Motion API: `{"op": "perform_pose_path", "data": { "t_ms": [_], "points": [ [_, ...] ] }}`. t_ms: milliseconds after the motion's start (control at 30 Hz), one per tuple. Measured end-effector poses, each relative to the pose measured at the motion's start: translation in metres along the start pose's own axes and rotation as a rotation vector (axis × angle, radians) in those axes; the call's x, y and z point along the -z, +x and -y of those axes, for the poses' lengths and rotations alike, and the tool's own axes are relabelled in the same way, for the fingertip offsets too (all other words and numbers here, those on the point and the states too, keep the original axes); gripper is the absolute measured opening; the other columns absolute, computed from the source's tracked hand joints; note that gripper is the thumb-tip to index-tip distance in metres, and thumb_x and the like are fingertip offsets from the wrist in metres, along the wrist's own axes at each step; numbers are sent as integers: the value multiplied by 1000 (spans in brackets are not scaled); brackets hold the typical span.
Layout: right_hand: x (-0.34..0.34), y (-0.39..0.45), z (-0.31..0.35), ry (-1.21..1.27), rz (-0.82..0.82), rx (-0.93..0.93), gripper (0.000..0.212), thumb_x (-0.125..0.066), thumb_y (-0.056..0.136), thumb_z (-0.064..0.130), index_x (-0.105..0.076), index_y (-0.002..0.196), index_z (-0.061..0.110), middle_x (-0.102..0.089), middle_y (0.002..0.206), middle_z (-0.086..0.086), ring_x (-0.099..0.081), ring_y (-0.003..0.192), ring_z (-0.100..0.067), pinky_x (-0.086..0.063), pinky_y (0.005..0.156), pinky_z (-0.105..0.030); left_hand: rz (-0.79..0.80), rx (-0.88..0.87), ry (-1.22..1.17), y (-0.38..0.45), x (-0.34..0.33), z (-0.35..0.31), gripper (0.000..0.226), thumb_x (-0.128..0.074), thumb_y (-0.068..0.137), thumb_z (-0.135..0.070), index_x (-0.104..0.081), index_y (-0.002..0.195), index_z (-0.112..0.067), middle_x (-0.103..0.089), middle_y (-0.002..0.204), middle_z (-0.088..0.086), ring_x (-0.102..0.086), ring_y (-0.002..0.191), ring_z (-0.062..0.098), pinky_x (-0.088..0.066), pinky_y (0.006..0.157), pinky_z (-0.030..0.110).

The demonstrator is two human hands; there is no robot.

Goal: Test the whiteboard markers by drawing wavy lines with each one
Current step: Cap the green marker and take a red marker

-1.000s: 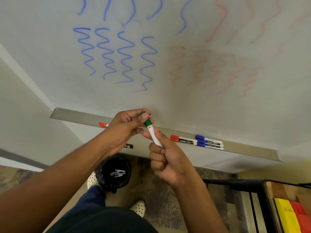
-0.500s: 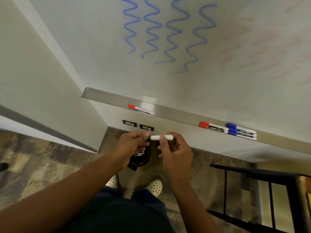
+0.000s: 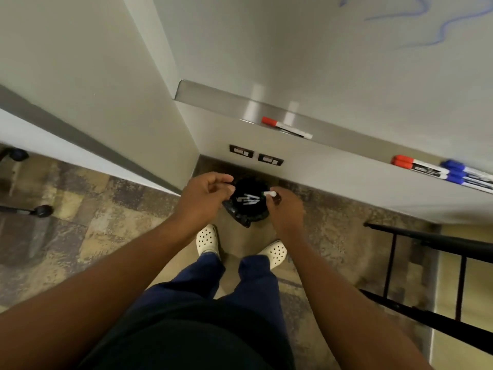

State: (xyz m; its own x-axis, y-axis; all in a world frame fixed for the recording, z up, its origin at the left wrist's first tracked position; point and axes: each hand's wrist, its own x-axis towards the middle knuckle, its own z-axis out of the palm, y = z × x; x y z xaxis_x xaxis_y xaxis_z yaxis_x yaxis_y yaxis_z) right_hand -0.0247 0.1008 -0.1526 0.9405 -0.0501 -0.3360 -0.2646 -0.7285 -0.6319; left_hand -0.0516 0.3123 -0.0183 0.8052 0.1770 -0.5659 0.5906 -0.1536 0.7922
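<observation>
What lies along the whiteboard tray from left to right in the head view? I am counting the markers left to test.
Lone red-capped marker → pair of red-capped markers → blue-capped markers at the frame's right edge.

Both hands are now lowered from the whiteboard [image 3: 346,49] to above the black bin [image 3: 246,201]; right hand [image 3: 286,209] holds the green marker [image 3: 269,193], left hand [image 3: 205,194] parted from it.

Marker tray [image 3: 213,98] at the whiteboard's [image 3: 320,49] foot, twelve to three o'clock. One marker [image 3: 286,127] on it at one o'clock, four markers [image 3: 442,173] bunched at two. Bin [image 3: 246,202] on floor [image 3: 80,209] below, between both hands.
</observation>
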Motion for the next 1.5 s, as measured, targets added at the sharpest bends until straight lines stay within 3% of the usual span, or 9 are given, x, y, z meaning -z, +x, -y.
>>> {"op": "perform_pose_path", "data": {
  "t_ms": [167, 267, 367, 500, 633, 800, 1000, 1200, 1500],
  "points": [
    [-46, 13, -20, -151, 241, -104, 54, -56, 103, 6, -49, 155, 16, -54, 151, -14, -57, 132, -30, -40, 103, -24, -12, 5, 62, 6, 28, 20, 21, -66, 97, -17, -69, 113, -31, -75, 104, -8, -69, 99, 4, -55, 89, 29],
    [-53, -6, -8, -121, 248, -156, 57, -49, 99, -5, -49, 154, 11, -59, 143, -18, -58, 129, -35, -49, 107, -37, 3, 33, 38, 8, 41, 25, 25, -64, 97, -13, -69, 113, -31, -76, 103, -11, -70, 99, 1, -55, 89, 27],
    [-53, -31, 4, -40, 187, -173, 52, -54, 98, 1, -57, 148, 14, -68, 129, -14, -64, 120, -31, -54, 102, -42, 25, 57, -6, 11, 47, 22, 26, -64, 97, -11, -69, 112, -32, -76, 103, -12, -70, 96, 1, -55, 88, 26],
    [-26, -50, 37, -28, 72, -118, 38, -57, 102, 12, -65, 139, 18, -68, 104, 4, -64, 91, -12, -48, 75, -14, 71, 56, -82, 14, 48, 1, 29, -64, 95, -7, -70, 118, -25, -76, 104, -8, -71, 98, 9, -56, 80, 25],
    [22, -27, 81, -80, -160, 173, 27, -58, 103, 15, -70, 127, 14, -70, 118, -3, -63, 108, -18, -52, 96, -30, 116, 27, -128, 15, 43, -25, 23, -64, 97, -10, -70, 116, -22, -77, 104, -2, -72, 97, 16, -58, 84, 30],
    [70, 42, 108, -279, -323, 370, 31, -59, 99, 5, -69, 128, 9, -69, 124, -11, -60, 114, -29, -49, 100, -38, 133, 2, -167, 20, 32, -51, 20, -67, 96, -15, -72, 113, -26, -78, 102, -1, -73, 97, 15, -57, 81, 29],
    [86, 102, 100, -591, -59, 367, 42, -51, 106, 9, -52, 148, 11, -54, 149, -12, -54, 128, -36, -47, 104, -46, 57, -18, -243, 19, 16, -76, 19, -69, 95, -16, -73, 111, -26, -79, 101, 2, -74, 95, 17, -57, 79, 29],
    [96, 125, 90, -783, 67, 376, 37, -46, 112, 25, -49, 148, 17, -53, 146, -9, -47, 135, -30, -43, 106, -40, 6, -1, -297, 15, 5, -78, 19, -70, 94, -17, -74, 110, -27, -80, 100, 1, -75, 94, 17, -58, 80, 31],
    [113, 108, 113, -274, 14, 286, 11, -60, 103, 9, -68, 111, 5, -62, 107, -9, -62, 100, -28, -40, 77, -30, -28, 14, -370, 23, -9, -88, 26, -70, 96, -24, -69, 122, -29, -73, 117, 3, -70, 106, 19, -58, 82, 30]
  ]
}}
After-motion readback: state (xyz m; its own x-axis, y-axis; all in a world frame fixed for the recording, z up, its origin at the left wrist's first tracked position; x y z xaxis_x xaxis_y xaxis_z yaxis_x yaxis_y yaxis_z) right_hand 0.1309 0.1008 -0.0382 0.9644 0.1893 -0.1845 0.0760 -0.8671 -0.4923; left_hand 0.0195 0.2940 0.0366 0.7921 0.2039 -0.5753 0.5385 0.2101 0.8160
